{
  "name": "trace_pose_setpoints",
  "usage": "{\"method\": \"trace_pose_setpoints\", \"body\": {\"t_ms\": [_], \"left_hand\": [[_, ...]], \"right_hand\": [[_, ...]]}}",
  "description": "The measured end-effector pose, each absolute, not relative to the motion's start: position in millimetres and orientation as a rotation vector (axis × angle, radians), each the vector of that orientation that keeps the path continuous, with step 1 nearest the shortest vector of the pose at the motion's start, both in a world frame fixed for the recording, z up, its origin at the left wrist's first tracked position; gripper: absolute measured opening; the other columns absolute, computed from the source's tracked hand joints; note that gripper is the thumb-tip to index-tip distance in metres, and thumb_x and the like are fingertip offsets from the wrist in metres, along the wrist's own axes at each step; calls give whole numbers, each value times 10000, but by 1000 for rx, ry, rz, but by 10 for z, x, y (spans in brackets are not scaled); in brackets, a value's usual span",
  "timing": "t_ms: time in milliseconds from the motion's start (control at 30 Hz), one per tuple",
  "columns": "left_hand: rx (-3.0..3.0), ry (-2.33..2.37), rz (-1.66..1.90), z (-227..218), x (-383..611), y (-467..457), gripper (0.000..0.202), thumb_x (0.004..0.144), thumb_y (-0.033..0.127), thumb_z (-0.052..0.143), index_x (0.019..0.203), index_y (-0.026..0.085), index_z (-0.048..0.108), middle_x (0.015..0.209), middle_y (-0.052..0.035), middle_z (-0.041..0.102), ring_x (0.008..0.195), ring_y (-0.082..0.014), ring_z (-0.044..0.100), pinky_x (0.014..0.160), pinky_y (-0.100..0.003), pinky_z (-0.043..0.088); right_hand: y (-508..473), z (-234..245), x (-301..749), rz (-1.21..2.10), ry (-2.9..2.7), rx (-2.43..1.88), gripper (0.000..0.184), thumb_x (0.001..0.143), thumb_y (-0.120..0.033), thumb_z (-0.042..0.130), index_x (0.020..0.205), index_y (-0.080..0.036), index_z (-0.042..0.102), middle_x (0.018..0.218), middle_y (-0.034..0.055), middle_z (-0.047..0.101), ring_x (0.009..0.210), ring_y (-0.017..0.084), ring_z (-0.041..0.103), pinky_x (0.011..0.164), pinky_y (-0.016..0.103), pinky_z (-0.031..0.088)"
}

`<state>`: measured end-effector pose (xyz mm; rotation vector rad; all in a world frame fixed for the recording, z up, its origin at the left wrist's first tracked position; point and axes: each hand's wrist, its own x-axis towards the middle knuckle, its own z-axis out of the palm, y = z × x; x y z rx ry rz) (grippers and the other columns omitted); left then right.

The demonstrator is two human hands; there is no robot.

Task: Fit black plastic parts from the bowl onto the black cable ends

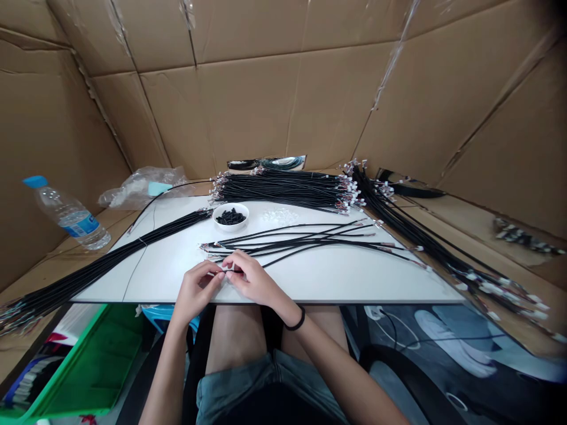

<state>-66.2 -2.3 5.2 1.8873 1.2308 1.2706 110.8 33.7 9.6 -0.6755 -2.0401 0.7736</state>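
Pinching a black cable (238, 271) with left hand (199, 286) and right hand (250, 280), you could snag it, loose cables (325, 239) crowding your grip.

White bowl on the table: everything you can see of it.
Small, round white bowl, smooth and glossy-looking, plastic or ceramic; can't tell which. It stands upright and open-topped on the white tabletop, holding a heap of short black pieces. It sits in front of the large cable stack. The left cable bundle ends right beside it; contact can't be told. Neither left hand nor right hand touches it.
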Motion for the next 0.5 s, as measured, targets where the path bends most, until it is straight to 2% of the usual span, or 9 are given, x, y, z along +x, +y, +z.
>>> {"method": "trace_pose_setpoints", "body": {"t_ms": [100,300,500], "left_hand": [[1906,1244,1233,76,-661,-35,242,921,338,573,798,140,640,784,-18,602,743,-150,562,643,-273,444],[1909,1248,1189,109,-665,-43,343,955,398,509,735,144,576,693,18,529,642,-122,512,603,-266,422],[1899,1271,1198,94,-668,-24,338,951,406,515,747,143,578,710,14,541,655,-123,526,609,-268,439]], "right_hand": [[319,109,1108,747,-2048,-659,209,842,-94,590,1029,-189,589,972,39,555,813,143,545,692,244,454],[300,98,1107,660,-2080,-641,112,879,-82,570,854,-185,607,887,23,551,810,145,561,723,246,455],[311,53,1110,550,-2100,-691,104,896,-120,565,848,-189,626,888,36,581,768,152,564,712,261,453]]}}
